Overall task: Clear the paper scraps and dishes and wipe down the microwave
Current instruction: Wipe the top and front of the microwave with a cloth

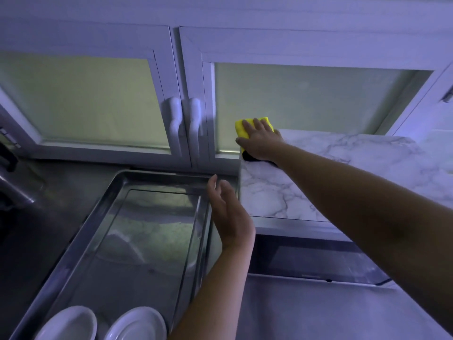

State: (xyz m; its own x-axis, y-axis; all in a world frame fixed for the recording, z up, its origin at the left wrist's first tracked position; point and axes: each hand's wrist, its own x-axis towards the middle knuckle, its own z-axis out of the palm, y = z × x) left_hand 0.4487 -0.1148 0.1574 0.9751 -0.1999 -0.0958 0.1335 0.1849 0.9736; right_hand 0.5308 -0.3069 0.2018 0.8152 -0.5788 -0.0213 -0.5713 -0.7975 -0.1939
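You're on the wiping step: your right hand [261,141] presses flat on the yellow sponge [245,126] at the far-left top corner of the microwave [318,173], and your left hand [228,207] hovers open and empty. Next, you'll likely need to sweep the sponge across the marbled top.

Dim, with a blue-violet cast. The frosted cabinet panes [81,101] glow pale yellow-green, brightest of all; below them the metal tray [166,174] carries soft reflections, left of them shadow deepens, and their frames bow with wide-angle distortion
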